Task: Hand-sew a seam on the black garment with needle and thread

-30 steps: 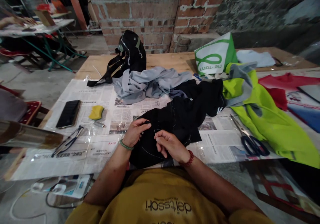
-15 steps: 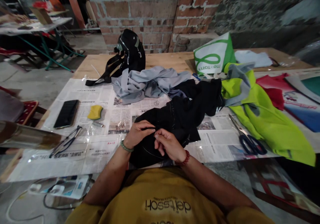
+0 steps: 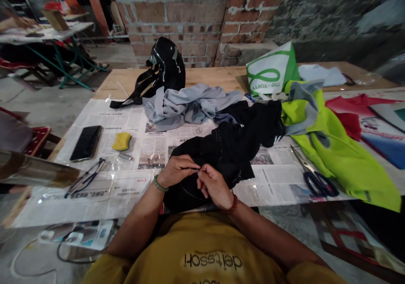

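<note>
A black garment (image 3: 218,149) lies bunched on the newspaper in front of me, its near end under both hands. My left hand (image 3: 177,173), with a green bead bracelet at the wrist, is closed, pinching a fold of the black cloth between thumb and fingers. Fingertips nearly touching it, my right hand (image 3: 217,186) is closed in a pinch at the same spot. Whatever sits between the right fingertips is too small to make out. Dark-handled scissors (image 3: 316,178) lie to the right of the garment.
Newspaper (image 3: 126,191) covers the table. To the left are a phone (image 3: 86,143), a yellow sponge (image 3: 122,141), glasses (image 3: 85,177) and a bottle (image 3: 38,170). Behind lie grey cloth (image 3: 190,102), a black bag (image 3: 171,62) and a green-white bag (image 3: 272,71); a neon-yellow garment (image 3: 344,153) lies right.
My left fingertips have moved slightly right, closer to my right fingertips. The whole view has shifted a little; the things on the table have stayed in place.
</note>
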A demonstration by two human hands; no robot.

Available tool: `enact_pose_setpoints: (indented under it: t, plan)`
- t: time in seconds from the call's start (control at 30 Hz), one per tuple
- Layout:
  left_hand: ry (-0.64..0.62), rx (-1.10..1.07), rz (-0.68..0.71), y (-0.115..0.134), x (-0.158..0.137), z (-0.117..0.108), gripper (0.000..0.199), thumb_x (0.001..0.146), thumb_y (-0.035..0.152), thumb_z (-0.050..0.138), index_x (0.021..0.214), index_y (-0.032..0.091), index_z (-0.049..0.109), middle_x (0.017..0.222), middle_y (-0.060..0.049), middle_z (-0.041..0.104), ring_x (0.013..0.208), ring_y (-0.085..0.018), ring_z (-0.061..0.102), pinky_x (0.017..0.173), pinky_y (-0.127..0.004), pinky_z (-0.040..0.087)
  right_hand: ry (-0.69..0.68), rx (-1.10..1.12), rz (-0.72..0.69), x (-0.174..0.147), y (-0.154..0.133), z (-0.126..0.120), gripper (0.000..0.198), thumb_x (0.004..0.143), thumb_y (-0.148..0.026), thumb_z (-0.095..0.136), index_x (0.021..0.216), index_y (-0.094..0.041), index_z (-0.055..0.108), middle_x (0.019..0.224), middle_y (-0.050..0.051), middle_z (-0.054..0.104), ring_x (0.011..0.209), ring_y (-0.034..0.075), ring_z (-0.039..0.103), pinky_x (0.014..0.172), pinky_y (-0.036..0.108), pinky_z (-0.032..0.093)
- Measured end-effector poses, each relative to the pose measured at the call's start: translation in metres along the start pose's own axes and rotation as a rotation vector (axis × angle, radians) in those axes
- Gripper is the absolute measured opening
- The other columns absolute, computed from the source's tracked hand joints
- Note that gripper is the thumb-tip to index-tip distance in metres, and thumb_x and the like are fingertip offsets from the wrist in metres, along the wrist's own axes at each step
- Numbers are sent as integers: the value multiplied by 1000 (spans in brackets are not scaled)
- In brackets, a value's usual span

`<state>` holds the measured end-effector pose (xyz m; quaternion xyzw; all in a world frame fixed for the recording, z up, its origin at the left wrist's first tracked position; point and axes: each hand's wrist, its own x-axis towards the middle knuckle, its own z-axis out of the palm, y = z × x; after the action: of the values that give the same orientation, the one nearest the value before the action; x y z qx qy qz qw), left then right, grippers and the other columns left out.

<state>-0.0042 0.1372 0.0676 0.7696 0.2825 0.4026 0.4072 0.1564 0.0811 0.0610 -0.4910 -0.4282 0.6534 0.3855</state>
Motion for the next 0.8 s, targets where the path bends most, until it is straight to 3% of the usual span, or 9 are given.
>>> enact_pose_setpoints:
  t: [0.13,0.3,0.4,0.53,0.8]
  plan:
    - [14,-15,-6,3,1,3,12,79,23,65,86,18,73,75,-6,67,69,-11,62,64,-24,51,15,-99,-18,-1,-4,-5,24,80,-44,47,78,-21,43,50,-9,49,28,4,35,29,14,22]
    - [182,11,-18,2,1,9,12,81,21,63,88,18,72,80,-5,65,74,-12,61,67,-24,50,105,-290,-119,3,-11,-19,18,82,-37,47,85,-20,52,59,-5,54,35,5,39,34,18,27]
    - [273,60,-11,2,2,12,12,80,18,63,89,19,71,81,-5,65,76,-12,60,68,-24,49,155,-478,-248,4,-16,-24,14,84,-31,47,82,-20,55,66,-2,57,45,8,46,43,20,35]
    - [303,183,45,3,1,16,13,80,16,62,90,19,71,80,-4,66,75,-12,61,67,-24,51,231,-679,-474,5,-23,-25,14,85,-23,49,76,-20,59,74,2,56,66,13,54,62,23,42]
    - [323,535,242,3,-4,25,21,82,11,55,94,18,70,82,-7,68,77,-15,61,70,-28,54,243,-654,-562,11,-13,-18,14,86,-19,45,77,-20,56,74,3,54,68,13,51,65,25,42]
